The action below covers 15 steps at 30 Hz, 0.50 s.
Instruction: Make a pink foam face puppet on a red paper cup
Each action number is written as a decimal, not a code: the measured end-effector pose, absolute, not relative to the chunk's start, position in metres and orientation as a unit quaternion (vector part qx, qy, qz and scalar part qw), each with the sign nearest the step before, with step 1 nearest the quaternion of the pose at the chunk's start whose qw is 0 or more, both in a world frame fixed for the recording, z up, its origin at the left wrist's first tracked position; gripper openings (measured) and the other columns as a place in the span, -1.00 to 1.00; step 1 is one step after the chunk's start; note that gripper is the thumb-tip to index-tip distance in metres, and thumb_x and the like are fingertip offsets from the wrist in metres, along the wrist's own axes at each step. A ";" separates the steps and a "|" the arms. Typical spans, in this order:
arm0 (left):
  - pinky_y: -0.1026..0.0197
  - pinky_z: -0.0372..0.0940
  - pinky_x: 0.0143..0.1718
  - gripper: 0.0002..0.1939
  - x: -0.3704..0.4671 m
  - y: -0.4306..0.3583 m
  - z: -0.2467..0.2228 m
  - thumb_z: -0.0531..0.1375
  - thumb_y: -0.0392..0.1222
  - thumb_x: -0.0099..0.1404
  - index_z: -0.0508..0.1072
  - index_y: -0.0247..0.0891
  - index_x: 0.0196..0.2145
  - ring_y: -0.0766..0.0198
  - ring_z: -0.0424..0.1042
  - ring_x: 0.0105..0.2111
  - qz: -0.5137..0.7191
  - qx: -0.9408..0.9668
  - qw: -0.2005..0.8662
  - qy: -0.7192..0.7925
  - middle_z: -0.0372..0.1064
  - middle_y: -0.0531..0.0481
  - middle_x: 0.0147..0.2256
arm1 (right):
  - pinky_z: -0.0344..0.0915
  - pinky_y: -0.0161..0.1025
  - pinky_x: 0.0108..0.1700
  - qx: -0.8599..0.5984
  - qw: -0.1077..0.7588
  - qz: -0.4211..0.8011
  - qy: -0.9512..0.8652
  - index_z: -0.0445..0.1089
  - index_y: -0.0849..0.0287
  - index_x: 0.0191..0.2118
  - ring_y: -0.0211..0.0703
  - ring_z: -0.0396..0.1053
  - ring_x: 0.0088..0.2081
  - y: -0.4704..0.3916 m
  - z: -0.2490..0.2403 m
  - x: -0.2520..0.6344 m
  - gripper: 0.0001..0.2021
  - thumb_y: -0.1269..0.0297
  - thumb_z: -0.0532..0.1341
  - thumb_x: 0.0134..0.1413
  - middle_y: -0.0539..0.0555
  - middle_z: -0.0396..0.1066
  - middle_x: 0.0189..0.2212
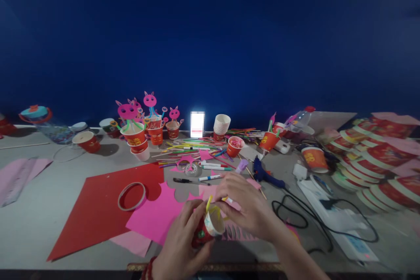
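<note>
My left hand (183, 238) is wrapped round a small red paper cup (214, 223), tilted with its white mouth towards my right hand. A bent yellow pipe cleaner (209, 203) stands at the cup's rim. My right hand (247, 203) is closed over the far side of the rim, thumb and fingers pinched at the yellow pipe cleaner. Its fingertips partly hide the join with the cup. Below the hands lie a bright pink cut paper sheet (155, 212) and pale pink paper scraps (133, 241).
A red sheet (98, 205) with a tape roll (131, 196) lies left. Pink animal figures in cups (134, 135) stand behind. Coloured sticks (188, 146), markers (211, 178) and a blue glue gun (265, 175) are beyond. Right are a corded power strip (331, 210) and stacked paper bowls (377, 157).
</note>
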State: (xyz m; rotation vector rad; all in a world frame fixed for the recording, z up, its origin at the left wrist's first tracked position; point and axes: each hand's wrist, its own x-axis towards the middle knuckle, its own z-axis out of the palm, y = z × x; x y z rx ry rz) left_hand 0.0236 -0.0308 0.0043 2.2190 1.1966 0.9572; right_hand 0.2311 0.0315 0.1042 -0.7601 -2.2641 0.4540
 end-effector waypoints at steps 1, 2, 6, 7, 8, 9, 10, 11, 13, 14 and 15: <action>-0.01 0.36 0.11 -0.20 0.024 -0.031 0.004 0.23 -0.32 0.15 0.05 -0.05 0.30 -0.04 0.27 0.19 0.346 0.803 0.222 0.432 0.22 -0.19 0.19 | 0.24 0.03 0.12 -0.295 0.347 0.176 -0.873 0.38 0.08 -0.22 -0.06 0.39 -0.18 0.032 0.104 0.231 -0.88 0.45 0.18 0.21 0.05 0.51 -0.31; -0.02 0.36 0.11 -0.20 0.024 -0.031 0.004 0.23 -0.32 0.15 0.05 -0.05 0.30 -0.04 0.27 0.19 0.345 0.803 0.225 0.430 0.21 -0.19 0.19 | 0.24 0.03 0.12 -0.296 0.346 0.177 -0.873 0.38 0.08 -0.22 -0.06 0.38 -0.18 0.032 0.104 0.231 -0.88 0.45 0.17 0.21 0.05 0.51 -0.30; -0.03 0.35 0.11 -0.20 0.024 -0.030 0.006 0.22 -0.33 0.16 0.04 -0.05 0.30 -0.03 0.26 0.19 0.340 0.804 0.235 0.427 0.20 -0.20 0.18 | 0.27 -0.01 0.08 -0.297 0.344 0.188 -0.871 0.37 0.10 -0.23 -0.08 0.38 -0.20 0.033 0.104 0.230 -0.90 0.45 0.17 0.22 0.04 0.49 -0.31; -0.04 0.34 0.11 -0.20 0.024 -0.030 0.006 0.22 -0.33 0.16 0.03 -0.05 0.30 -0.03 0.26 0.19 0.339 0.804 0.237 0.427 0.19 -0.20 0.18 | 0.27 -0.02 0.07 -0.298 0.343 0.191 -0.870 0.37 0.10 -0.22 -0.08 0.38 -0.21 0.033 0.105 0.230 -0.90 0.44 0.17 0.22 0.04 0.48 -0.32; -0.04 0.34 0.12 -0.20 0.024 -0.030 0.006 0.22 -0.33 0.16 0.03 -0.05 0.30 -0.03 0.25 0.19 0.336 0.805 0.238 0.427 0.19 -0.20 0.19 | 0.27 -0.02 0.06 -0.299 0.342 0.194 -0.870 0.38 0.10 -0.22 -0.08 0.38 -0.21 0.033 0.105 0.229 -0.91 0.44 0.17 0.22 0.05 0.48 -0.32; -0.04 0.34 0.12 -0.20 0.024 -0.030 0.006 0.22 -0.33 0.16 0.03 -0.05 0.30 -0.03 0.25 0.19 0.335 0.805 0.239 0.427 0.18 -0.20 0.19 | 0.27 -0.02 0.06 -0.301 0.342 0.195 -0.869 0.38 0.10 -0.22 -0.08 0.38 -0.21 0.033 0.104 0.229 -0.91 0.43 0.17 0.23 0.05 0.48 -0.32; -0.04 0.33 0.13 -0.19 0.023 -0.030 0.006 0.22 -0.33 0.15 0.02 -0.04 0.30 -0.03 0.24 0.19 0.332 0.806 0.241 0.428 0.18 -0.19 0.19 | 0.27 -0.02 0.06 -0.301 0.342 0.195 -0.868 0.38 0.10 -0.22 -0.07 0.37 -0.21 0.033 0.104 0.228 -0.90 0.44 0.17 0.23 0.05 0.48 -0.31; -0.04 0.32 0.13 -0.19 0.023 -0.031 0.006 0.22 -0.34 0.15 0.01 -0.04 0.30 -0.03 0.24 0.19 0.331 0.806 0.242 0.427 0.17 -0.19 0.19 | 0.28 -0.02 0.05 -0.301 0.342 0.195 -0.868 0.38 0.10 -0.22 -0.07 0.37 -0.20 0.034 0.103 0.228 -0.90 0.44 0.17 0.23 0.05 0.48 -0.31; -0.04 0.32 0.13 -0.19 0.023 -0.031 0.006 0.22 -0.34 0.16 0.01 -0.03 0.30 -0.02 0.23 0.20 0.329 0.806 0.245 0.427 0.17 -0.19 0.19 | 0.27 -0.02 0.05 -0.300 0.344 0.195 -0.868 0.39 0.11 -0.22 -0.07 0.36 -0.20 0.034 0.102 0.228 -0.90 0.44 0.17 0.24 0.06 0.47 -0.32; -0.04 0.32 0.14 -0.19 0.023 -0.031 0.006 0.22 -0.34 0.16 0.00 -0.03 0.30 -0.02 0.24 0.19 0.330 0.805 0.247 0.426 0.16 -0.19 0.19 | 0.27 -0.02 0.05 -0.300 0.343 0.195 -0.868 0.39 0.11 -0.22 -0.07 0.36 -0.20 0.034 0.102 0.228 -0.90 0.44 0.16 0.24 0.07 0.47 -0.31; -0.04 0.32 0.13 -0.19 0.023 -0.031 0.006 0.22 -0.34 0.16 0.00 -0.03 0.30 -0.02 0.24 0.19 0.330 0.805 0.248 0.425 0.16 -0.20 0.19 | 0.26 -0.02 0.06 -0.299 0.342 0.197 -0.869 0.39 0.12 -0.22 -0.06 0.36 -0.19 0.035 0.101 0.228 -0.90 0.44 0.16 0.24 0.07 0.46 -0.31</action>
